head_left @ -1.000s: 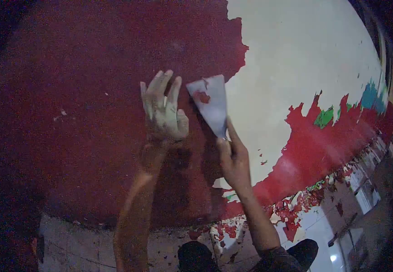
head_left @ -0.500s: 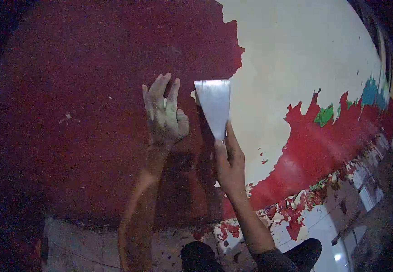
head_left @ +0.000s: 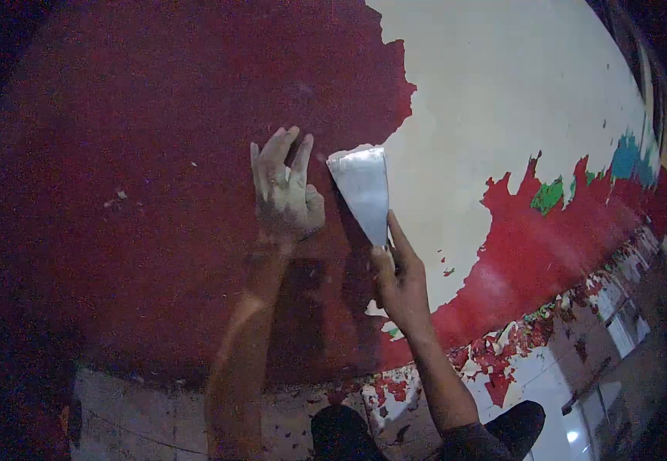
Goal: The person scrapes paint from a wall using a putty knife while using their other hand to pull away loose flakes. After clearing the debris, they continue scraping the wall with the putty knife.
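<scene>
Right hand (head_left: 401, 278) grips scraper (head_left: 362, 190), frame centre | left hand (head_left: 287, 192) flat, fingers spread, on red paint (head_left: 156, 192) | upper right wall (head_left: 502, 100) stripped; left half remains

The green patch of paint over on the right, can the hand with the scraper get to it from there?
Probably yes. The right hand holds the scraper at the red paint's edge, and only bare scraped wall lies between it and the green patch. It would need a sideways stretch.
</scene>
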`<state>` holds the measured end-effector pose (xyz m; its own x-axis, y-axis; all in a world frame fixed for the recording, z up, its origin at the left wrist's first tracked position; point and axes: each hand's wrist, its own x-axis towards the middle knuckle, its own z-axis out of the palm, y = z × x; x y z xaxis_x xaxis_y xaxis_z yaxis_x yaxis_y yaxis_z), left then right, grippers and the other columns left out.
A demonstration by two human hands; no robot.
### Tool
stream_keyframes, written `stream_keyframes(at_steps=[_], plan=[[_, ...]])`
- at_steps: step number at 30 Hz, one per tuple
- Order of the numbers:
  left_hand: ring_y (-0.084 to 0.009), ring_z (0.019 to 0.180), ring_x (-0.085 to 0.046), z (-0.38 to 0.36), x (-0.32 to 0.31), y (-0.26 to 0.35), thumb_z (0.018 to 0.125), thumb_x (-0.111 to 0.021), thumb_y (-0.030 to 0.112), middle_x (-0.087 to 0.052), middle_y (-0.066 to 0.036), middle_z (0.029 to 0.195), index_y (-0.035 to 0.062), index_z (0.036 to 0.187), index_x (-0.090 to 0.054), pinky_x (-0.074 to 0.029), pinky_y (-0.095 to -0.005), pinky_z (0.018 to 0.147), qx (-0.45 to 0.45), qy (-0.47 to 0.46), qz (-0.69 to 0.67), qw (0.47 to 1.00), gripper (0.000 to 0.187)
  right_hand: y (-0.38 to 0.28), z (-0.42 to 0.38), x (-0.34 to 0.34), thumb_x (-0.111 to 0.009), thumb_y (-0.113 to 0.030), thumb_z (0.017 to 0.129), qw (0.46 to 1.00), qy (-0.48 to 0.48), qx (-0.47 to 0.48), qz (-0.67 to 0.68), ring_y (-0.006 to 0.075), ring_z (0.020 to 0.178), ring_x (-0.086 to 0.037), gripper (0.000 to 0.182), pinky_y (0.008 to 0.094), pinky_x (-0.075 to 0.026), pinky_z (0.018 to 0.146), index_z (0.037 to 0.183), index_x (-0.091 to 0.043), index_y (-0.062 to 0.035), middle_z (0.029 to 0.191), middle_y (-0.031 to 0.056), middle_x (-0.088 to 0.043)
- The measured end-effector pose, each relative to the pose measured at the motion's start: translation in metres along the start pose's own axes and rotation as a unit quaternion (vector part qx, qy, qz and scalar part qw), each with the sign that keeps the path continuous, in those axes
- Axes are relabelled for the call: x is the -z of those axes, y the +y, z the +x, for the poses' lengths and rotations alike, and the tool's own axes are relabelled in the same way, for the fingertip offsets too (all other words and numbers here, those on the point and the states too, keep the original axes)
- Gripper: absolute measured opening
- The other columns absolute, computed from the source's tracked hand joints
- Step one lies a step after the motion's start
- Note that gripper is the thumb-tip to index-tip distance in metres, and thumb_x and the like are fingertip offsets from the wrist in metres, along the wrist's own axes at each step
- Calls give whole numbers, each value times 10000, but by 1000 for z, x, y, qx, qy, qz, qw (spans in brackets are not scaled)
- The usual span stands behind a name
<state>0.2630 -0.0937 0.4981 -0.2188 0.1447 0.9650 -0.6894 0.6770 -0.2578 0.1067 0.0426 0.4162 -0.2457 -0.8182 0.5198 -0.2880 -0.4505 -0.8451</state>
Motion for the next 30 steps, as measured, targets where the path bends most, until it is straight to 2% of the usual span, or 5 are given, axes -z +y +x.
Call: stream_keyframes(at_steps=[6,10,15,17,30], plan=[[-358,1254,-376,2,3,-1,715,-415,168,-422,-188,1299,-23,1259,-498,-186,-616,1066,-3,1,20,1000,582,-6,2,33,-457,-158,945,996,7,20,-92,42,472,-421,498,210,-379,423,1424,-325,-141,665,-11,-509],[-344,1247,-400,-1,-2,-3,833,-360,226,-443,-179,1304,2,1273,-477,-154,-587,1078,-5,19,-12,1000,507,-9,25,11,-498,-117,920,985,-1,102,-138,127,580,-557,513,296,-481,578,1410,-347,-119,749,180,-630],[-340,1230,-419,1,2,-1,887,-329,320,-454,-182,1289,-4,1254,-499,-162,-576,1077,3,22,-13,1000,518,-19,4,21,-504,-131,918,997,-23,-69,16,125,670,-599,500,265,-504,627,1388,-354,-51,927,163,-646],[-338,1223,-427,0,-1,2,899,-318,358,-460,-183,1282,-7,1245,-510,-169,-572,1077,5,31,-25,999,538,12,30,-9,-489,-154,936,974,62,191,-108,87,648,-563,507,239,-482,584,1401,-327,-37,924,130,-633],[-334,1221,-426,1,-4,-1,913,-297,363,-475,-172,1260,-26,1211,-538,-181,-554,1079,30,74,-53,995,546,-17,37,-13,-472,-175,956,990,27,110,85,63,577,-498,526,222,-448,507,1433,-275,-75,843,27,-596]])
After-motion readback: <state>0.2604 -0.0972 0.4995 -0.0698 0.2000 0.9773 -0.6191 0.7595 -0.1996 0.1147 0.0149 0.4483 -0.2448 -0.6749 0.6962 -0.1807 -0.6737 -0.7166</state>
